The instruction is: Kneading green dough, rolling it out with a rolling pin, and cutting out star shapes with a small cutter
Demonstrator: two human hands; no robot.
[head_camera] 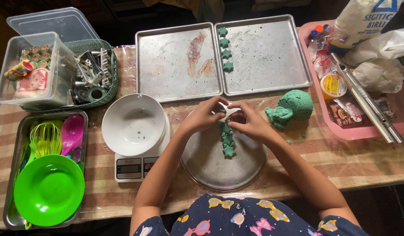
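Two bare hands meet over the far rim of a round grey metal plate (210, 166); the left hand (204, 116) and the right hand (250, 122) pinch together around a small white cutter (230, 111), fingers curled on it from both sides, seemingly to steady it over soft dough, though whether dough sits inside it I cannot tell; just below the hands a short column of green star-shaped dough pieces (228, 142) lies on the plate, touching one another in a line toward the person; four more green dough stars (225, 49) stand in a row along the left edge of the right square metal baking tray (271, 57), apart from each other, perhaps to keep them from sticking; the left square metal baking tray (167, 65) beside it holds only smears; a lump of green dough (293, 107) rests on the plastic-covered striped table (341, 161), near the right hand and within easy reach; a white bowl (133, 124) sits on a white kitchen scale (136, 168) touching the plate's left side, so that side is tight; a pink tray (341, 131) of packets and a metal tube crowds the right; a bright green plastic plate (49, 190) lies in a steel tray at far left; open room remains on the plate's near half
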